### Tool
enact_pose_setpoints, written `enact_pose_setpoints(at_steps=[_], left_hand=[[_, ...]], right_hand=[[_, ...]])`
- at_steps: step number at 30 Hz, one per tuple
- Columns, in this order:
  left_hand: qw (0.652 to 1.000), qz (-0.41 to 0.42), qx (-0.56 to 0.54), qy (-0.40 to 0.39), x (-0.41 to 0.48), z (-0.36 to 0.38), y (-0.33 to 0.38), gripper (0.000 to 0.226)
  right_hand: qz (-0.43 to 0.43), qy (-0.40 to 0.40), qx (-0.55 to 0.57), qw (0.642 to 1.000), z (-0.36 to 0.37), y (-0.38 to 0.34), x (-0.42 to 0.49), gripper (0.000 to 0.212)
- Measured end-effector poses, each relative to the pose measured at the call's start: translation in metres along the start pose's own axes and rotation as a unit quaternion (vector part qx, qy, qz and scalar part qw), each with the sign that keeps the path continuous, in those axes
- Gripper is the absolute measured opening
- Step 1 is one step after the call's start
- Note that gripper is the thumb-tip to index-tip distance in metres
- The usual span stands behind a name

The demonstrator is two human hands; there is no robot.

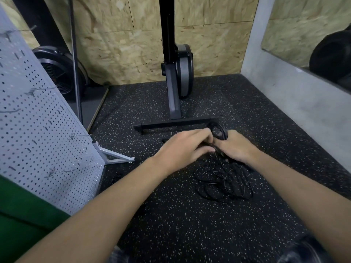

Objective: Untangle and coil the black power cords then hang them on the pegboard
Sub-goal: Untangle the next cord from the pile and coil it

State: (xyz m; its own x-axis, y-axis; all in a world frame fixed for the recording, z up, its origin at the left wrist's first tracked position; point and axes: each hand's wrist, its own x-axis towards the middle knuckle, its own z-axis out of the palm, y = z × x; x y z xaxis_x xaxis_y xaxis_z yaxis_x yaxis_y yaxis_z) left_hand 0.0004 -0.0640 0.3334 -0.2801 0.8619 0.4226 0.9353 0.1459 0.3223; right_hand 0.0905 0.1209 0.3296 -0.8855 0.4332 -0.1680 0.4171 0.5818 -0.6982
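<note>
Winding mid-frame: right hand (235, 147) grips the small coil (218, 130) as a former, left hand (182, 147) pinches the strand feeding it, remaining black power cords (224, 184) tangled on floor (171, 224) just below, pegboard (38, 130) left

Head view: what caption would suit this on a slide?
Left hand and right hand hold a black cord coil beside the tangled cords, pegboard at left.

No text, label, brand, number or sign can be read anywhere; every surface looks plain or blurred.
</note>
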Motion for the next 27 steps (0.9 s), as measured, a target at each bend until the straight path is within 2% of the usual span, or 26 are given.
enact_pose_setpoints(at_steps=[3,6,11,13,15,18,19,22,27], left_hand=[[0.998,0.020,0.046,0.049,0.001,-0.009,-0.003,0.030],[0.996,0.016,0.029,0.079,0.001,-0.016,-0.009,0.027],[0.996,-0.033,-0.063,0.061,0.004,-0.030,-0.014,0.024],[0.991,-0.063,-0.107,0.058,0.005,-0.037,-0.014,0.022],[0.985,-0.095,-0.137,0.037,0.005,-0.043,-0.017,0.016],[0.975,-0.150,-0.166,0.002,-0.001,-0.047,-0.028,0.018],[0.971,-0.162,-0.176,-0.006,-0.003,-0.047,-0.032,0.018],[0.964,-0.178,-0.193,-0.033,-0.007,-0.041,-0.035,0.019],[0.945,-0.221,-0.236,-0.053,-0.013,-0.020,-0.049,0.026]], right_hand=[[-0.009,-0.058,-0.033,0.998,0.001,-0.010,-0.005,0.054],[-0.017,-0.110,-0.033,0.993,0.000,-0.017,-0.012,0.080],[0.006,-0.241,0.086,0.967,0.007,-0.020,-0.022,0.105],[0.007,-0.293,0.132,0.947,0.006,-0.024,-0.028,0.107],[-0.021,-0.330,0.118,0.936,0.002,-0.028,-0.031,0.094],[-0.115,-0.340,-0.001,0.933,0.002,-0.035,-0.034,0.049],[-0.138,-0.338,-0.039,0.930,0.004,-0.037,-0.035,0.040],[-0.174,-0.310,-0.093,0.930,0.010,-0.042,-0.036,0.029],[-0.183,-0.262,-0.093,0.943,0.013,-0.035,-0.031,0.032]])
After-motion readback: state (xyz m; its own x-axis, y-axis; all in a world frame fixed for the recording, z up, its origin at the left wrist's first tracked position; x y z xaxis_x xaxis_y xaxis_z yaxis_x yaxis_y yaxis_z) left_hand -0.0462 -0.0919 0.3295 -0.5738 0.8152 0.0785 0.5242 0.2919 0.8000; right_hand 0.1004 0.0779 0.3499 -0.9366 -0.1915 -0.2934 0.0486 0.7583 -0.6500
